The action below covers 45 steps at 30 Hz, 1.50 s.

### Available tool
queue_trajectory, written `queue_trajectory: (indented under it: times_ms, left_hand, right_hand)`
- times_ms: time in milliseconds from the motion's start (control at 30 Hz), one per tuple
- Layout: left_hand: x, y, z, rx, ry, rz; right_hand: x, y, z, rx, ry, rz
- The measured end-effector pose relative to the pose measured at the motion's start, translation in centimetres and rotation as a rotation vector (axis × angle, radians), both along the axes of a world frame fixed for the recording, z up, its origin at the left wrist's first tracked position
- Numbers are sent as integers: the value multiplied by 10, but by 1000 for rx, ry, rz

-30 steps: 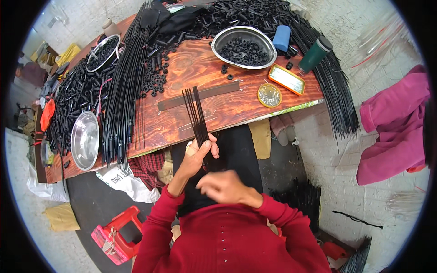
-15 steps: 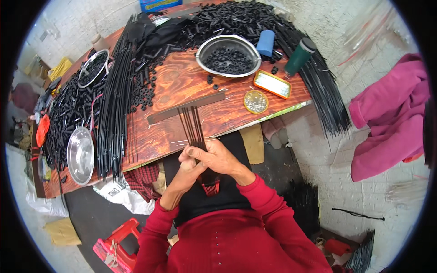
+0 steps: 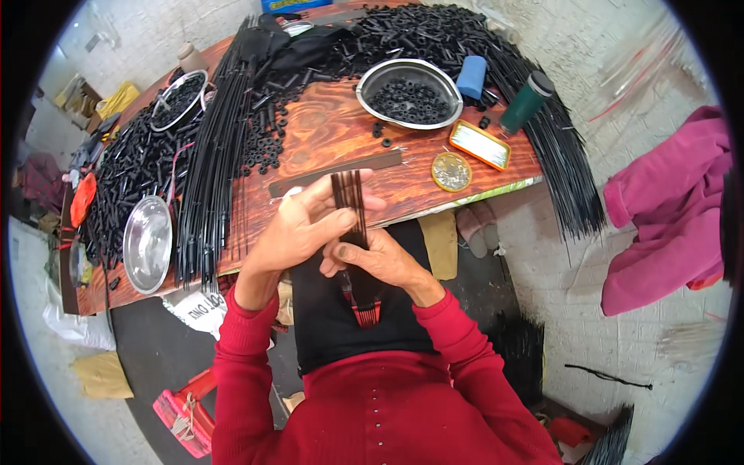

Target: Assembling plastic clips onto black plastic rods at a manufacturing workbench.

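Over my lap, a flat row of thin dark rods [image 3: 349, 190] points up toward the table, its lower end running down to red tips [image 3: 366, 315]. My left hand [image 3: 298, 229] is at the upper part of the rods, thumb in front and the long fingers stretched behind, pinching them. Lower down, my right hand [image 3: 381, 260] is closed around the same rods, thumb across the front. The stretch of rods under my right hand is partly hidden.
Ahead stands a wooden table [image 3: 318, 116] with a metal bowl [image 3: 408, 93] of black rings, a yellow tray [image 3: 480, 145], a round dish of small metal pieces [image 3: 451, 171], a flat bar [image 3: 341, 172] and a green bottle [image 3: 527, 102]. Long black rods [image 3: 213, 163] lie left beside a clear bowl [image 3: 147, 244].
My left hand has moved up the rods from beside my right hand, its fingers now stretched behind them. Thin metal pins that stuck out sideways at my hands no longer show. The view shifted slightly.
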<state>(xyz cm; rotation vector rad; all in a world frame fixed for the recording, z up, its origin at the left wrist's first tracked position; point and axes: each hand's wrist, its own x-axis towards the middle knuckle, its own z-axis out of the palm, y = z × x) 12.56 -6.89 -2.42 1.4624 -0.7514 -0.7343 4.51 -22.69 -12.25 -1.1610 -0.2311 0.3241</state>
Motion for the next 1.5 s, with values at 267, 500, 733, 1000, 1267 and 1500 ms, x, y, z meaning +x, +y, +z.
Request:
queue_trajectory:
  times_ms: [267, 500, 733, 1000, 1267, 1500]
  left_hand:
    - [-42, 13, 8, -113, 116, 129]
    - [-135, 6, -24, -387, 285, -704]
    - [-131, 38, -47, -322, 286, -606]
    - [-78, 69, -100, -39, 127, 689]
    - [-60, 38, -121, 28, 237, 519]
    - [-60, 35, -127, -103, 317, 546]
  right_hand:
    - [-8, -11, -17, 326, 49, 141]
    - [-35, 13, -38, 211, 458, -147]
    - [-70, 25, -37, 133, 445, -210]
    - [-67, 33, -28, 40, 380, -215]
    - [-58, 42, -34, 11, 342, -170]
    - [-54, 29, -48, -296, -2, -517]
